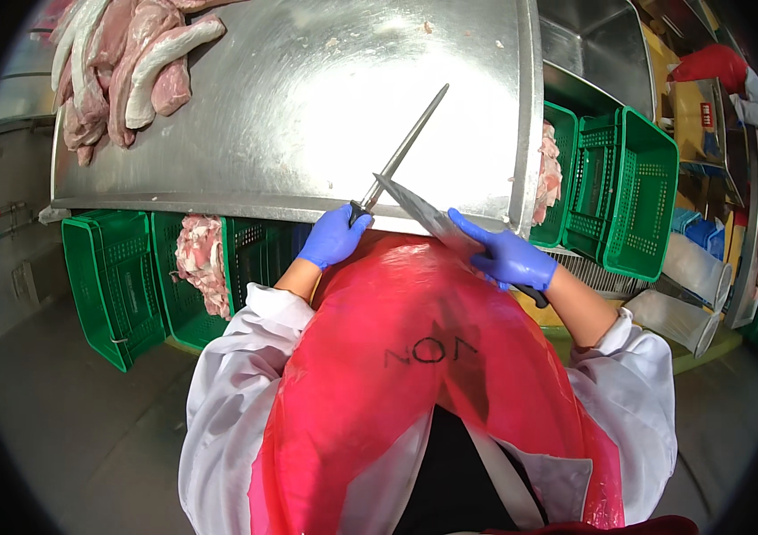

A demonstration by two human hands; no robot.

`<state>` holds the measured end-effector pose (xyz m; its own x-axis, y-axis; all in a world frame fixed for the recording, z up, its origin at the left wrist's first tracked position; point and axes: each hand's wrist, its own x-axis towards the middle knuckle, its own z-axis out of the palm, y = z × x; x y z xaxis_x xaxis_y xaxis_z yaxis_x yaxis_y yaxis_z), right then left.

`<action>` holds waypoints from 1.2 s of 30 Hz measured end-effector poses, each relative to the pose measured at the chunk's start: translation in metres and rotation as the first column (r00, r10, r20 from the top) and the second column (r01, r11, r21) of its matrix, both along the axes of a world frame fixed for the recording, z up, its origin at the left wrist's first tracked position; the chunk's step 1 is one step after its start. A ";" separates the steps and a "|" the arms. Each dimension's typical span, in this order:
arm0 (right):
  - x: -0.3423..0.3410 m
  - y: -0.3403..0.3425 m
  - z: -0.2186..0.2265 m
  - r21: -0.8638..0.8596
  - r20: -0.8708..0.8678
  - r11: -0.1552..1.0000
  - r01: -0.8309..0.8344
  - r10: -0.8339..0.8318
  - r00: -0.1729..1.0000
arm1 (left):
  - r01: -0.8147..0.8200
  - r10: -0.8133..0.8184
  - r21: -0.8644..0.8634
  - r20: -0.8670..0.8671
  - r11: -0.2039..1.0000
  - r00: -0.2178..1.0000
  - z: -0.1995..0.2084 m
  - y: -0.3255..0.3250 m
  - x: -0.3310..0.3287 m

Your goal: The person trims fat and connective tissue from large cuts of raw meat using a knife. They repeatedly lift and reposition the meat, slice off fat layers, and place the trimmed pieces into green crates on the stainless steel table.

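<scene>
My left hand [334, 236], in a blue glove, is closed round the dark handle of a sharpening steel [412, 134]. The steel's rod slants up and to the right over the table. In my blue-gloved right hand [512, 257] is a knife [423, 209], its broad blade pointing up and left. The blade's tip end crosses the rod a little above the steel's handle; whether they touch I cannot tell. My right thumb stretches along the blade, and the end of the dark handle shows below the palm. Both hands are at the table's near edge.
Long cuts of raw meat [143, 62] are heaped at the far left of the steel table [263, 134]. Green crates [111, 285] with meat trimmings [203, 263] stand below on the left, and more green crates [633, 192] are on the right. Another person's red sleeve [713, 67] shows at far right.
</scene>
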<state>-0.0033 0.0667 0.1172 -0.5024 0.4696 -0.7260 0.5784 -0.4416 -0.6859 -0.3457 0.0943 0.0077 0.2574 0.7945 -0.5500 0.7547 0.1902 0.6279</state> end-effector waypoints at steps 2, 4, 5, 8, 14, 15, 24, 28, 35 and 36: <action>-0.002 0.005 0.010 -0.016 0.044 0.995 -0.098 0.098 0.994 | 0.009 -0.010 -0.009 -0.044 1.000 0.999 -0.002 -0.001 0.000; -0.015 0.010 -0.059 0.383 0.053 0.915 -0.124 0.113 0.992 | 0.050 -0.046 0.031 -0.123 0.998 0.991 0.004 -0.002 0.003; -0.021 0.025 -0.083 0.567 0.064 0.814 -0.131 0.115 0.991 | 0.050 -0.041 0.072 -0.127 0.996 0.991 0.015 -0.005 0.005; -0.086 0.153 -0.092 0.589 0.323 0.803 -0.092 -0.130 0.937 | 0.077 -0.071 0.072 -0.080 0.994 0.994 0.011 -0.014 0.003; -0.106 0.169 -0.079 0.848 -0.120 0.481 0.221 -0.231 0.965 | -0.228 0.376 -0.485 0.233 0.844 0.897 0.058 -0.010 0.011; -0.106 0.142 -0.046 0.764 -0.185 0.597 0.246 -0.164 0.969 | -0.277 0.525 -0.588 0.303 0.760 0.796 0.059 -0.014 0.010; -0.028 0.092 -0.015 0.944 -0.051 0.323 0.062 -0.041 0.998 | -0.219 0.436 -0.383 0.695 0.897 0.571 0.151 -0.025 -0.006; 0.151 0.083 -0.056 0.982 0.130 0.180 -0.052 -0.457 0.880 | -0.277 0.171 0.272 0.357 0.922 0.918 0.159 -0.019 -0.046; -0.013 0.074 0.076 0.753 -0.516 0.220 0.621 -0.389 0.763 | 0.305 -0.225 0.579 -0.208 0.756 0.952 0.195 0.020 0.023; -0.010 0.071 0.071 0.755 -0.499 0.239 0.611 -0.396 0.771 | 0.298 -0.227 0.592 -0.194 0.749 0.954 0.194 0.019 0.025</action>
<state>-0.0135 0.1375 0.1884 0.0298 0.9547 0.2962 0.2997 0.2742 -0.9138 -0.3205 0.1129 0.2018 0.4766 0.8791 -0.0099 0.7840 -0.4199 0.4572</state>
